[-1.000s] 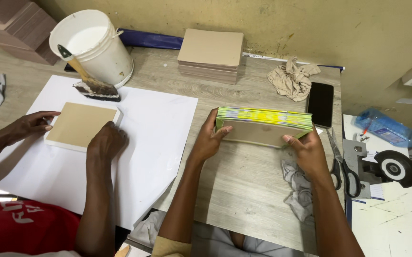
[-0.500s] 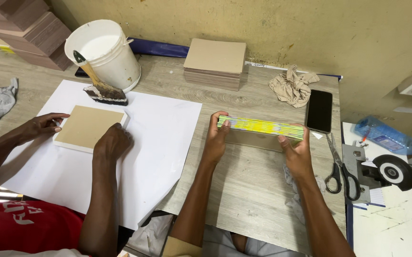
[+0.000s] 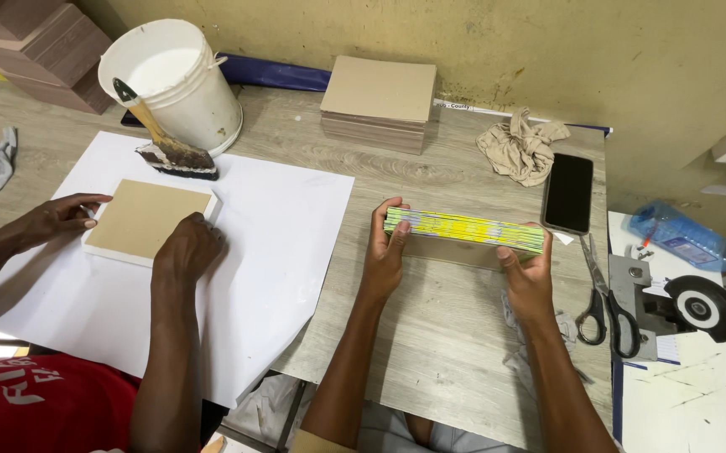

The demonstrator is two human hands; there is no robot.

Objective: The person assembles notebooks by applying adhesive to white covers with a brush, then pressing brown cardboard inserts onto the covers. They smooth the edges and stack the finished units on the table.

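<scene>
My left hand and my right hand grip the two ends of a thick stack of pages with yellow-green edges, stood on its edge on the grey wooden table. A tan board cover lies against the stack's near side. To the left, a co-worker's two hands press a tan board onto a large white paper sheet.
A white bucket with a glue brush stands at the back left. A pile of tan boards, a crumpled rag, a black phone, scissors, a plastic bottle and a metal tool sit around.
The stack has been tipped upright on its edge and drawn slightly nearer between my hands. The co-worker's hands stay on the board.
</scene>
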